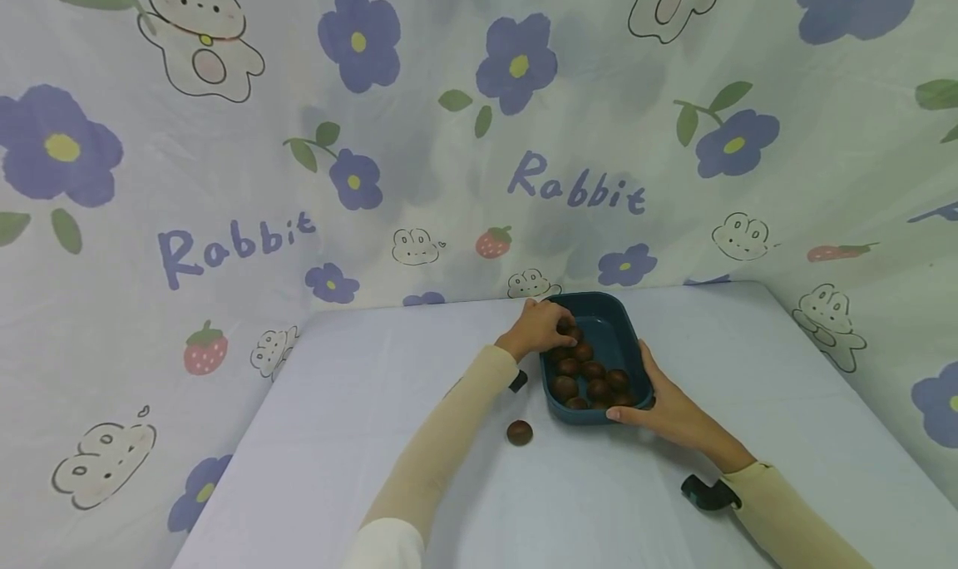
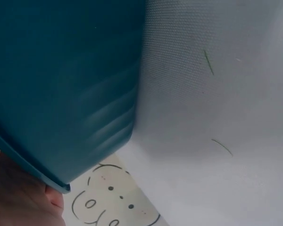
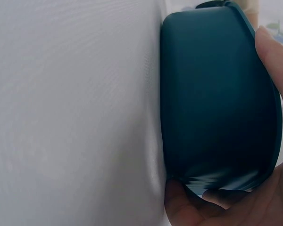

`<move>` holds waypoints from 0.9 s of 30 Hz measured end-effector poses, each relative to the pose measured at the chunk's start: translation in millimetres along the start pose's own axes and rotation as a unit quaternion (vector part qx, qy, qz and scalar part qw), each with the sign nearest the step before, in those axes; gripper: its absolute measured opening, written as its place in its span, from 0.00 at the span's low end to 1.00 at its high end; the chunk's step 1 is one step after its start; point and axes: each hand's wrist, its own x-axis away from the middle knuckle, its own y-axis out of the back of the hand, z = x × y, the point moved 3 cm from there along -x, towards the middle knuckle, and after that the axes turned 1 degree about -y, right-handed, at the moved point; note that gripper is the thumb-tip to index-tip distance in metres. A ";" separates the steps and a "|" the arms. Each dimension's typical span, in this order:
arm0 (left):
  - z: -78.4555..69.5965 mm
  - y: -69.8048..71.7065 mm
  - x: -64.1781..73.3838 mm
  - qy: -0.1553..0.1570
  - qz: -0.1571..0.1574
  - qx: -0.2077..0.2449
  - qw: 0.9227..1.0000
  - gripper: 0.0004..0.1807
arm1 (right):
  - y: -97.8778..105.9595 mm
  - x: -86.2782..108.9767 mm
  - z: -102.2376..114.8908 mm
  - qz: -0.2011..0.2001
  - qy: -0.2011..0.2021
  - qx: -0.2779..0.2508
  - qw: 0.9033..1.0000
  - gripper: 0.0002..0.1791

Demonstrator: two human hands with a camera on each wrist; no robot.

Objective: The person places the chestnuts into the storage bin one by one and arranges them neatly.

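Observation:
A dark teal rectangular box point(image 1: 617, 336) stands on the table, and several brown, rounded chestnuts point(image 1: 594, 370) lie in its left and near parts. My left hand point(image 1: 537, 329) reaches over the box's left rim, fingers curled round a chestnut inside; in the left wrist view this hand point(image 2: 26, 197) shows beside the rim, its fingertips hidden behind the wall. My right hand point(image 1: 669, 407) grips the box's near right corner, thumb along the near rim and fingers along the right side. In the right wrist view the box point(image 3: 217, 94) sits between thumb and fingers.
One loose chestnut point(image 1: 520, 432) lies on the white tablecloth point(image 1: 359, 403), left of the box's near end. A printed curtain point(image 1: 449, 153) with rabbits and flowers hangs behind the table. Black wrist devices point(image 1: 711, 493) are on both arms.

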 end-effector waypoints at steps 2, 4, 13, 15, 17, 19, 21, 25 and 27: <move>-2.0 0.8 0.6 0.004 0.001 -0.004 1.000 0.21 | -0.1 0.1 0.1 0.000 -0.001 0.002 1.000 0.72; -3.9 1.2 1.1 0.008 0.002 -0.006 1.000 0.20 | 0.3 0.6 1.3 0.001 0.000 0.002 1.000 0.72; -6.8 0.5 1.5 0.008 0.007 -0.010 1.000 0.20 | 1.7 2.2 5.7 0.002 0.007 -0.003 1.000 0.72; -7.0 -0.3 1.9 0.006 0.009 -0.006 1.000 0.20 | 1.5 2.6 5.5 0.003 0.006 -0.005 1.000 0.72; -7.3 0.1 2.9 0.004 0.007 0.009 1.000 0.20 | 1.2 2.5 4.5 0.004 0.004 -0.005 1.000 0.72; -6.8 2.3 4.2 0.000 -0.006 0.033 0.999 0.20 | 0.8 2.0 3.3 0.003 0.004 -0.007 1.000 0.72; -5.8 6.7 7.1 0.000 -0.027 0.068 0.997 0.20 | 0.4 1.5 2.4 0.003 0.003 -0.007 1.000 0.71; -2.8 19.1 19.9 0.004 -0.075 0.134 0.988 0.20 | 0.8 0.7 2.4 0.001 0.007 -0.010 1.000 0.71; -1.7 26.0 29.6 0.008 -0.099 0.170 0.980 0.21 | 1.8 0.5 2.8 0.001 0.007 -0.010 1.000 0.72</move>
